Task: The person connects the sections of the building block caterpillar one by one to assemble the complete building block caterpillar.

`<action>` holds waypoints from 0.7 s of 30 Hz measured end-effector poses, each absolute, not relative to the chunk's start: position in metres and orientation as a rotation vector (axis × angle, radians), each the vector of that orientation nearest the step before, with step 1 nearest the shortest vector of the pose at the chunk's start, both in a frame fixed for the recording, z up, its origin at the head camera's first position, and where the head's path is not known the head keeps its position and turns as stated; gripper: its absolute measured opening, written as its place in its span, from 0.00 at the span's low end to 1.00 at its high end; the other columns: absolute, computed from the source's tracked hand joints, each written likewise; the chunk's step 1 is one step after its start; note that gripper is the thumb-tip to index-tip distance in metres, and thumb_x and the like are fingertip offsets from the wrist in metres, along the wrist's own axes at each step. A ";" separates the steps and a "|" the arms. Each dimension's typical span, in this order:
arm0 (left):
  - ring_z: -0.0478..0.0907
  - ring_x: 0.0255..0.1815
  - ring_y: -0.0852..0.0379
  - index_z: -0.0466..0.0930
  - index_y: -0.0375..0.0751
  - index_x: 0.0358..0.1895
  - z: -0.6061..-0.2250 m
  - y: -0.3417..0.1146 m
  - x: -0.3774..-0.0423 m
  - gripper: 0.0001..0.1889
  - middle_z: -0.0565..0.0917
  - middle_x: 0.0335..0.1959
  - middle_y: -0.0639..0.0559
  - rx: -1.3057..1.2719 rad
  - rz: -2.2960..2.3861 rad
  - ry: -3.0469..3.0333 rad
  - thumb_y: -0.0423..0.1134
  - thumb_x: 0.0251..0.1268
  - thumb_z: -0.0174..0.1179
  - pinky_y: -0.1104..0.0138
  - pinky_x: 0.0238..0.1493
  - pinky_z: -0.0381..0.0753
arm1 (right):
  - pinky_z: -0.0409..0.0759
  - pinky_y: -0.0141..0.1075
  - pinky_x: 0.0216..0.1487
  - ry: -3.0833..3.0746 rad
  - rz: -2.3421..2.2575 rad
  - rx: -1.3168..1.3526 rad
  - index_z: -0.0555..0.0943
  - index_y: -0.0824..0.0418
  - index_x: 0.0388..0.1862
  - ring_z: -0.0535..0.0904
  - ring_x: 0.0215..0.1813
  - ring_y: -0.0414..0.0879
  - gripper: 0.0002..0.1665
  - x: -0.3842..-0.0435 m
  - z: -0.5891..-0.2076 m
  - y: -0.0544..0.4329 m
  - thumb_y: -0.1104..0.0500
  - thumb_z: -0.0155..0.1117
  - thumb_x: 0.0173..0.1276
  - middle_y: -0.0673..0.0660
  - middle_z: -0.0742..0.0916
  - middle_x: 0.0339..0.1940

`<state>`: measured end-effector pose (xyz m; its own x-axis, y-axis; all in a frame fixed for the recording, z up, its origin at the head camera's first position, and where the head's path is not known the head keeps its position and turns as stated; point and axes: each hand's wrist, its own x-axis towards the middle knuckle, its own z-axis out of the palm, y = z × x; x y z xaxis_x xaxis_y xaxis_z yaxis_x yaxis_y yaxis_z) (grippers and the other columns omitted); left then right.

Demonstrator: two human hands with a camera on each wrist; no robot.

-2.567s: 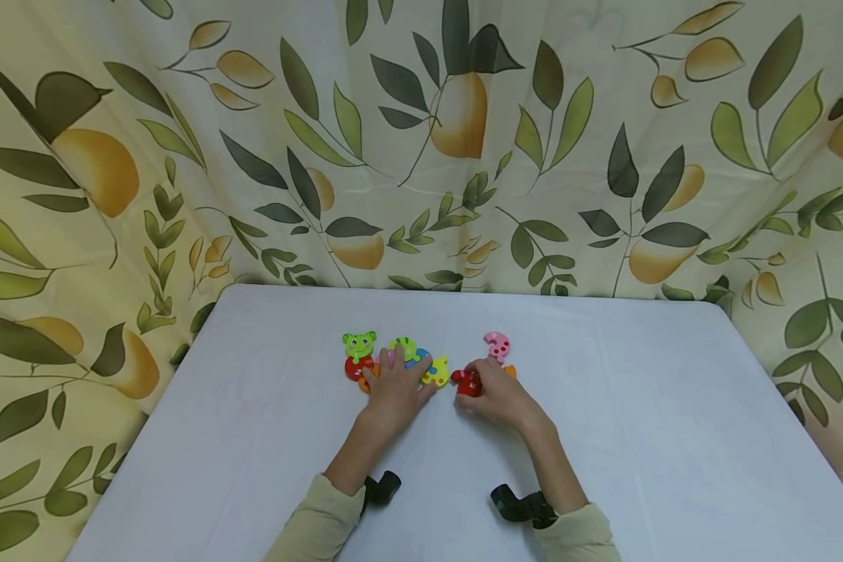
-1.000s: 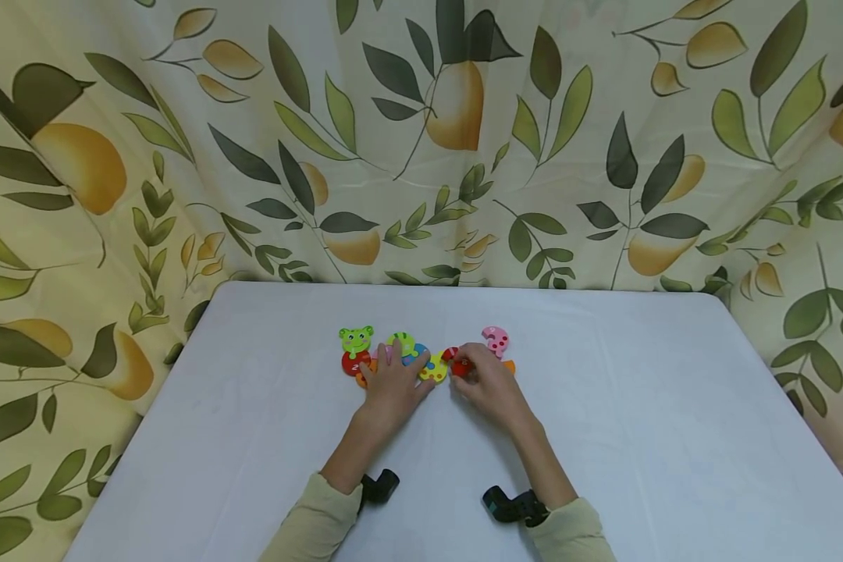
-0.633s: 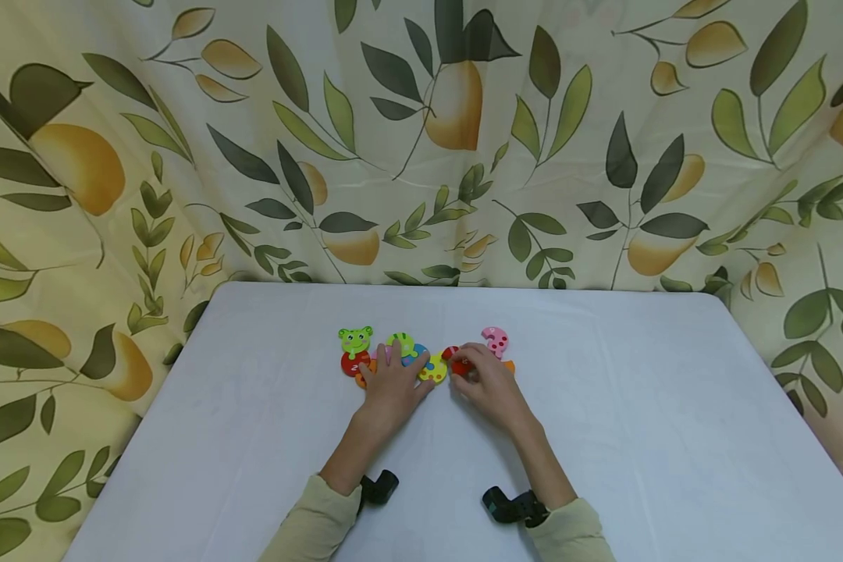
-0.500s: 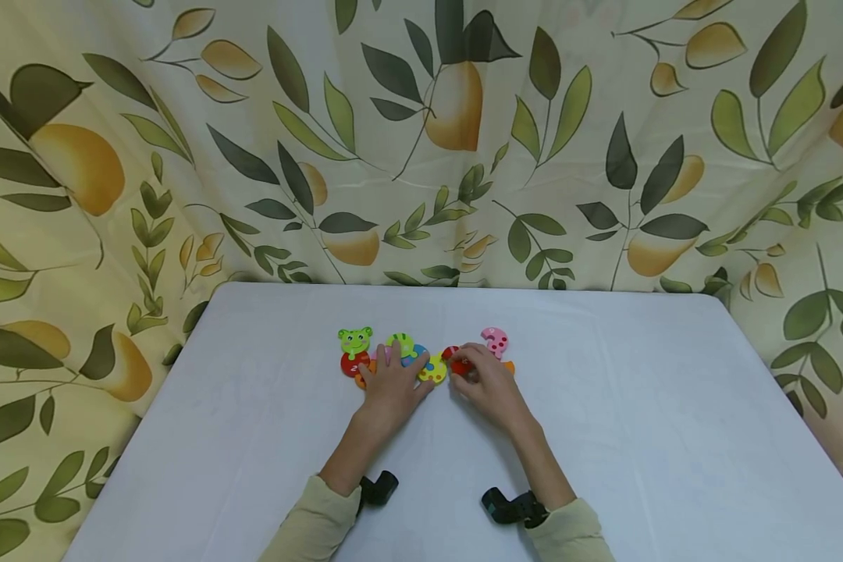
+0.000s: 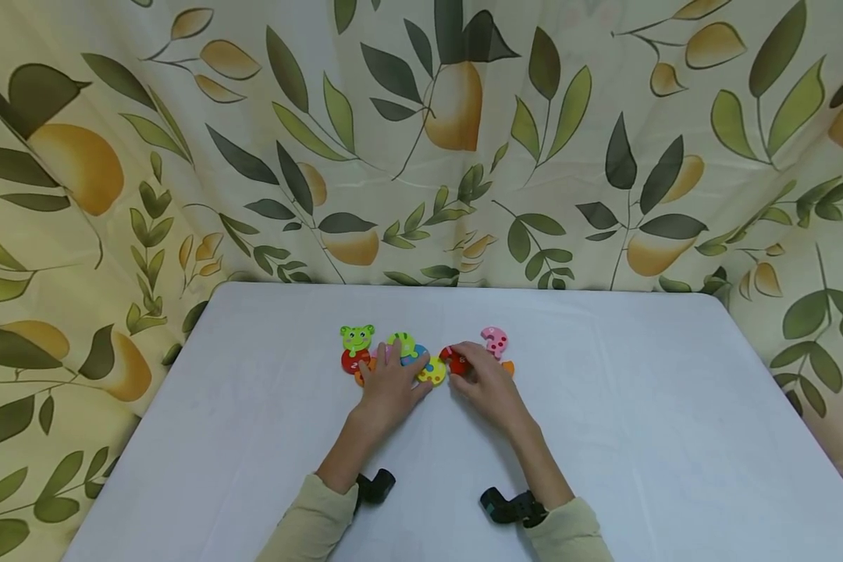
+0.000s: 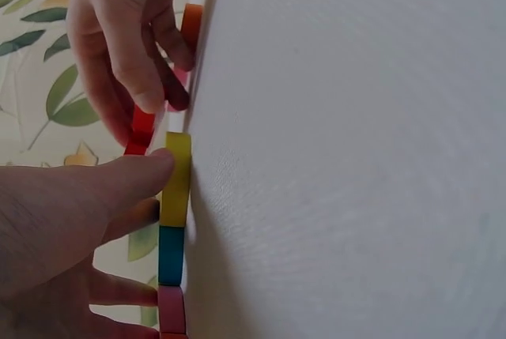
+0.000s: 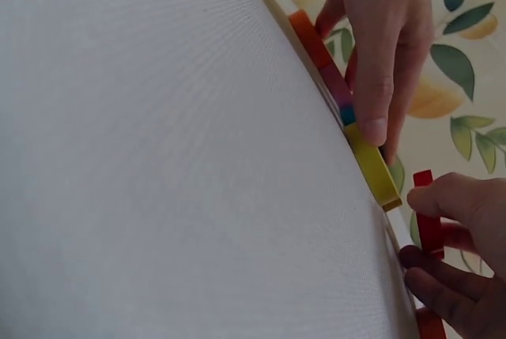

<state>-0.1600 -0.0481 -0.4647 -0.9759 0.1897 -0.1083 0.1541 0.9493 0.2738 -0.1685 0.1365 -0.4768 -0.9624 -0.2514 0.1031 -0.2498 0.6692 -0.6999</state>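
A row of coloured puzzle pieces lies on the white table. It starts with a green frog-faced piece [image 5: 357, 339] on a red one [image 5: 354, 361] and ends with a yellow spotted piece [image 5: 432, 371]. Across the row rests my left hand [image 5: 389, 390], fingers spread, thumb touching the yellow piece's edge in the left wrist view. My right hand [image 5: 490, 388] pinches another red puzzle piece [image 7: 429, 216] between thumb and fingers. That piece is raised a little above the table, just right of the yellow one. Fingers hide part of both.
A pink spotted piece [image 5: 495, 340] and a partly hidden orange piece [image 5: 509, 367] lie behind and beside my right hand. The white tabletop [image 5: 421, 484] reaches back to a leaf-patterned curtain [image 5: 421, 195]. Black wrist cameras sit on both forearms.
My right hand has carried the red puzzle piece leftward, close to the yellow piece. In the last half second the red piece has shifted slightly. My left hand stays on the row.
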 end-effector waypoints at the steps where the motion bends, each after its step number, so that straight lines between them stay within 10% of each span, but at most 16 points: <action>1: 0.52 0.76 0.31 0.68 0.61 0.70 -0.465 -0.048 -0.160 0.29 0.61 0.75 0.36 0.265 0.397 2.968 0.58 0.65 0.57 0.28 0.65 0.55 | 0.80 0.48 0.60 2.870 -1.194 -0.435 0.74 0.56 0.66 0.76 0.63 0.52 0.30 -0.168 -0.477 0.137 0.58 0.67 0.65 0.57 0.78 0.66; 21: 0.53 0.76 0.30 0.68 0.60 0.70 -0.460 -0.035 -0.148 0.30 0.61 0.75 0.35 0.299 0.389 2.961 0.57 0.65 0.58 0.27 0.63 0.58 | 0.74 0.52 0.66 2.870 -1.117 -0.504 0.75 0.59 0.64 0.71 0.70 0.57 0.27 -0.170 -0.478 0.138 0.59 0.65 0.66 0.59 0.77 0.67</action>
